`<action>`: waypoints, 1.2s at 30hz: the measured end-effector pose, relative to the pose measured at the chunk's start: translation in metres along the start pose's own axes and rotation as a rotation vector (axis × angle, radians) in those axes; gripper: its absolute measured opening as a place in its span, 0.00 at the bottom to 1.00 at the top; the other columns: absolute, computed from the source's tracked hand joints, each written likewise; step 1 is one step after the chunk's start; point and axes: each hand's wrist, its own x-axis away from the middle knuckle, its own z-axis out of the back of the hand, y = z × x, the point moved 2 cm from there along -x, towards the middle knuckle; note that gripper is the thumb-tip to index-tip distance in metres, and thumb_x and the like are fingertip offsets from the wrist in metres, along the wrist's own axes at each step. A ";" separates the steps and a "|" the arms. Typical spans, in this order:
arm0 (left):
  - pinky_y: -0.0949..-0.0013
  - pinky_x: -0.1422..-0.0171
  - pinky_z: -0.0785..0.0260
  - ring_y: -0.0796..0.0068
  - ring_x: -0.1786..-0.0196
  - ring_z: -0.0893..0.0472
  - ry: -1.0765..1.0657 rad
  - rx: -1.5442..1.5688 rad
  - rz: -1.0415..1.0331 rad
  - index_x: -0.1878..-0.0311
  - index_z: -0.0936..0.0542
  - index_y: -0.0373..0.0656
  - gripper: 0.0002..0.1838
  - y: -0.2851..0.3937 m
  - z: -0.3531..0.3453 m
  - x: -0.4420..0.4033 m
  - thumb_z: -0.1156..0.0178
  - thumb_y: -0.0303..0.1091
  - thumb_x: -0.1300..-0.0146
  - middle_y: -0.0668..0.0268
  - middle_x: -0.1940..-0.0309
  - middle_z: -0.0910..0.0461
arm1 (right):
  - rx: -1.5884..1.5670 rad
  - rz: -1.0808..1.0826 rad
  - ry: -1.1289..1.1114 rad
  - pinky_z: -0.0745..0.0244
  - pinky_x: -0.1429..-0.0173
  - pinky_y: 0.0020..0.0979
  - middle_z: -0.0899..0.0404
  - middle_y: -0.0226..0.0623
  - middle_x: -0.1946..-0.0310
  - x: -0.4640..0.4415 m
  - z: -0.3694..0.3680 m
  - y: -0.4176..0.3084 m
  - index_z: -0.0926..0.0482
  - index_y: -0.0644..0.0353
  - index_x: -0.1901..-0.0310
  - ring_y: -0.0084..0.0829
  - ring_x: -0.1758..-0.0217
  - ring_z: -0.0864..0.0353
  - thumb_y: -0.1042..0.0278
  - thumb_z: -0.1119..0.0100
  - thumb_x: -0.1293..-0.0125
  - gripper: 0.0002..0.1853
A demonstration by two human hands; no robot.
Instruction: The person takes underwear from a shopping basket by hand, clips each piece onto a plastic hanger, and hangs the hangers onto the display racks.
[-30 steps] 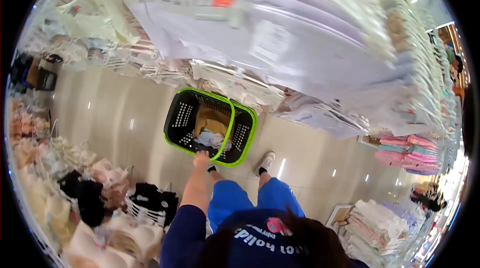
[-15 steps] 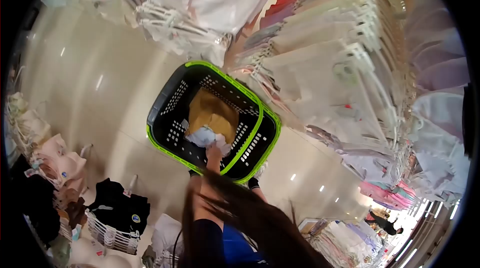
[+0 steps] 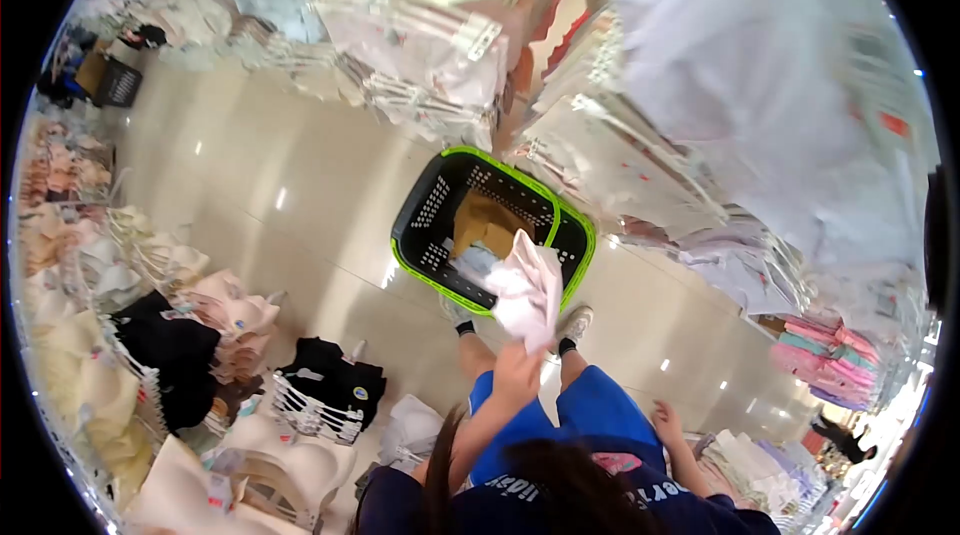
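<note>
My left hand is closed on a pale pink garment, which sticks up in front of the hand over the near rim of the shopping basket. The black shopping basket with a lime-green rim and handle stands on the floor in front of my feet. Inside it lie a mustard-brown cloth item and a small pale blue-white piece. My right hand hangs beside my right thigh, fingers loosely apart, with nothing seen in it.
Racks of pale hanging garments rise close beyond and right of the basket. Bras on hangers and black garments fill the left side. Folded pink and teal clothes hang at right. A person is far off at right.
My left hand has come up out of the basket with the pink garment. The view has risen and shifted, so the basket looks smaller and my legs and right hand now show.
</note>
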 end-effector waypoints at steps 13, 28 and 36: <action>0.60 0.44 0.38 0.62 0.52 0.26 -0.143 0.438 -0.167 0.67 0.18 0.40 0.13 0.222 0.088 -0.063 0.50 0.36 0.37 0.55 0.62 0.22 | -1.312 0.604 -0.632 0.33 0.39 0.35 0.29 0.42 0.46 0.023 0.026 -0.339 0.34 0.62 0.41 0.37 0.42 0.30 0.63 0.44 0.40 0.26; 0.65 0.34 0.46 0.67 0.39 0.37 -0.332 0.820 -0.004 0.38 0.40 0.36 0.35 0.281 0.048 -0.107 0.37 0.31 0.49 0.60 0.44 0.35 | -1.972 0.815 -0.623 0.28 0.43 0.36 0.25 0.39 0.50 0.107 0.167 -0.305 0.31 0.61 0.44 0.33 0.47 0.24 0.65 0.46 0.38 0.21; 0.64 0.31 0.49 0.66 0.34 0.39 -0.861 0.949 0.373 0.33 0.45 0.38 0.41 0.307 -0.080 -0.083 0.35 0.30 0.48 0.60 0.36 0.38 | -1.783 1.165 -0.450 0.28 0.51 0.31 0.28 0.43 0.49 0.105 0.252 -0.182 0.27 0.59 0.63 0.33 0.53 0.24 0.67 0.45 0.45 0.09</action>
